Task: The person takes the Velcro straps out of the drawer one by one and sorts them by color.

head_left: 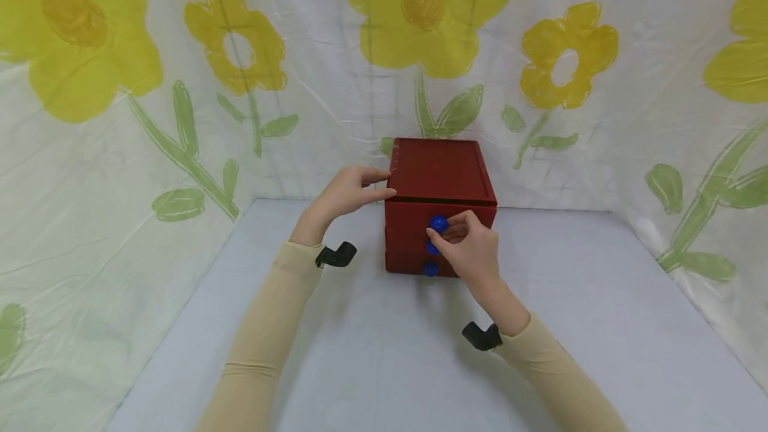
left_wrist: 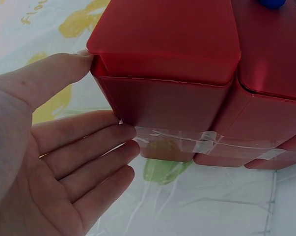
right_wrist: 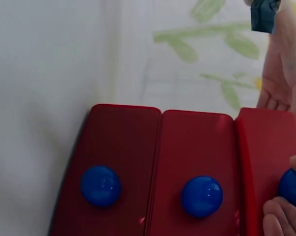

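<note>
A small red drawer box [head_left: 444, 169] has three drawers stacked on its front, each with a round blue knob. My right hand [head_left: 474, 249] pinches the top knob [right_wrist: 291, 187] between thumb and fingers. The top drawer [left_wrist: 167, 64] stands out a little from the two below it. Below are the middle knob [right_wrist: 201, 196] and the bottom knob [right_wrist: 100, 186]. At the box's upper left side is my left hand [head_left: 351, 192], its fingers nearly straight. In the left wrist view, its thumb and fingertips are right at the top drawer's edge.
The box stands toward the back of a pale table [head_left: 372, 352]. Behind and beside it hangs a white sheet [head_left: 318, 52] painted with yellow flowers. Clear tape [left_wrist: 177, 140] runs along the box's side. A black camera mount [head_left: 337, 255] sits at each wrist.
</note>
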The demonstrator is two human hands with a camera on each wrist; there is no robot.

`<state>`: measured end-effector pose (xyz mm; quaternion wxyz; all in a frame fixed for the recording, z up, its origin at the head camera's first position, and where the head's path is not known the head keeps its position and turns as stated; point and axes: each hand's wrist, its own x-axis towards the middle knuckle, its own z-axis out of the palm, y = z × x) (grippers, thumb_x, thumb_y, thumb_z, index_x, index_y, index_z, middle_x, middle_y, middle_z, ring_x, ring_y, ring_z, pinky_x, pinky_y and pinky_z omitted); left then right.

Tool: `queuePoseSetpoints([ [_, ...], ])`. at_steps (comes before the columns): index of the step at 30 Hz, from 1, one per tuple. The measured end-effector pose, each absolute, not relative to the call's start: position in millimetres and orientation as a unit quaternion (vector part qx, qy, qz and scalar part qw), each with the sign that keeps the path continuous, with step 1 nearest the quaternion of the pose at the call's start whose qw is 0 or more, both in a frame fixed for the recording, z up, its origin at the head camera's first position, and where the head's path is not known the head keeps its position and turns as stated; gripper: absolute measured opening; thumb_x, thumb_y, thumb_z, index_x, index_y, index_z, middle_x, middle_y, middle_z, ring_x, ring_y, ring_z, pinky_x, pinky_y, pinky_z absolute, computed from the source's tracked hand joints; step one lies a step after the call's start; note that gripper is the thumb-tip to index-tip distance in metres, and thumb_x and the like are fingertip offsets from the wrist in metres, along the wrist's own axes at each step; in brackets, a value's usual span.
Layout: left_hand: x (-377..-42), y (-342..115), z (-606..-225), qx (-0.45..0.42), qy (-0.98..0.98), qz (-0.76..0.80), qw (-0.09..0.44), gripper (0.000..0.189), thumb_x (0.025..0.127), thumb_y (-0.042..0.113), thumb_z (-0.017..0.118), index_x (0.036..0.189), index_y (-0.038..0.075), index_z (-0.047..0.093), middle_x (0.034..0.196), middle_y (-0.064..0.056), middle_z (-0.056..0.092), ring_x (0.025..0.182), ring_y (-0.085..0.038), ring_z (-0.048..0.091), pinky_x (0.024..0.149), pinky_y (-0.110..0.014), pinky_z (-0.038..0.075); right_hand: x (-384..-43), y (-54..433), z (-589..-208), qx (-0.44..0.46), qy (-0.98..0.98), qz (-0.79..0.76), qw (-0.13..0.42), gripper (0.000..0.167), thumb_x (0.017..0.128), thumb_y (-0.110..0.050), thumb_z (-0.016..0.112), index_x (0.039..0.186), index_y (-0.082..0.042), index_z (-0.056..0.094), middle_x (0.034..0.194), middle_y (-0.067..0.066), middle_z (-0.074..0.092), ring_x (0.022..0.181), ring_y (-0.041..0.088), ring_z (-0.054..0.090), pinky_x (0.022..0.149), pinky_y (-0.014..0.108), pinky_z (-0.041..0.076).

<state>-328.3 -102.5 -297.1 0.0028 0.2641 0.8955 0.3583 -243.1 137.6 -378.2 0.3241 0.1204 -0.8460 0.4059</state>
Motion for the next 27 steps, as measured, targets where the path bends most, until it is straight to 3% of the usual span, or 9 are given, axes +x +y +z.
queuePoseSetpoints([
  [27,-331.4,-103.2,-301.4,0.258,0.9,0.351,-0.004,0.06,0.085,0.051,0.064,0.134,0.017,0.056,0.135,-0.005,0.056,0.125,-0.025,0.052,0.102,-0.042,0.045,-206.2,139.2,-377.4,0.131,-0.849,0.408,0.31,0.036,0.07,-0.028,0.085,0.087,-0.008,0.06,0.077,0.005,0.071,0.061,0.01,0.068,0.058,0.021,0.056],
])
